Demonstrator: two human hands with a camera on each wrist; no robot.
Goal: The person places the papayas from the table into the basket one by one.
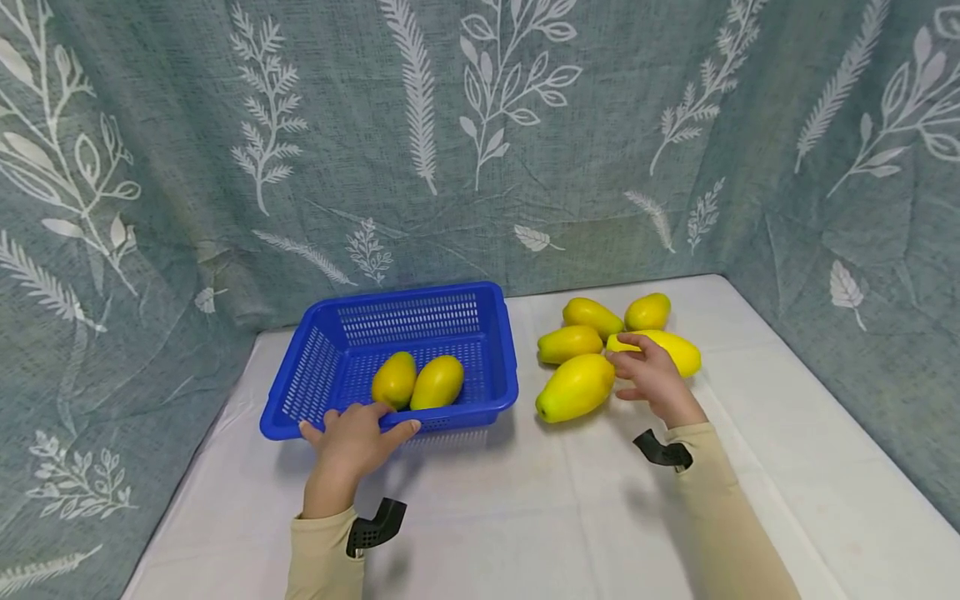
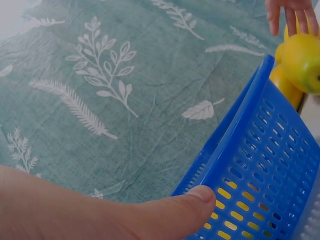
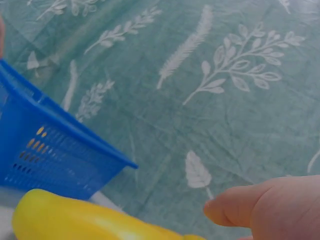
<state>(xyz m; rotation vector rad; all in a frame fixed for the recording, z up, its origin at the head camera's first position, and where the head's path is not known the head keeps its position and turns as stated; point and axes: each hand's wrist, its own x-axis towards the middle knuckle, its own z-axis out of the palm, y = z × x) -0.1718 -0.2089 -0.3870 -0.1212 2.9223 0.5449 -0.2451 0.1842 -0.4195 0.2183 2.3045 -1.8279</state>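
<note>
My left hand (image 1: 351,450) grips the front rim of a blue plastic basket (image 1: 408,293), thumb (image 2: 185,207) outside the slotted wall and fingers over the edge. Two yellow mangoes (image 1: 438,382) lie side by side inside it. Over on the right, my right hand (image 1: 657,379) hovers with fingers spread above a long yellow papaya (image 1: 678,353), covering part of it. Beside those fingers lies another large papaya (image 1: 576,389) with a greenish tip. The right wrist view shows the thumb (image 3: 232,205) apart from the yellow fruit (image 3: 80,217) below.
Behind the two papayas sit smaller yellow fruits: one (image 1: 570,344) nearest the basket, another (image 1: 592,316) behind it, and a third (image 1: 648,312) at the back right. A white cloth (image 1: 510,517) covers the table. Leaf-patterned green curtain (image 1: 337,167) hangs along the back and sides.
</note>
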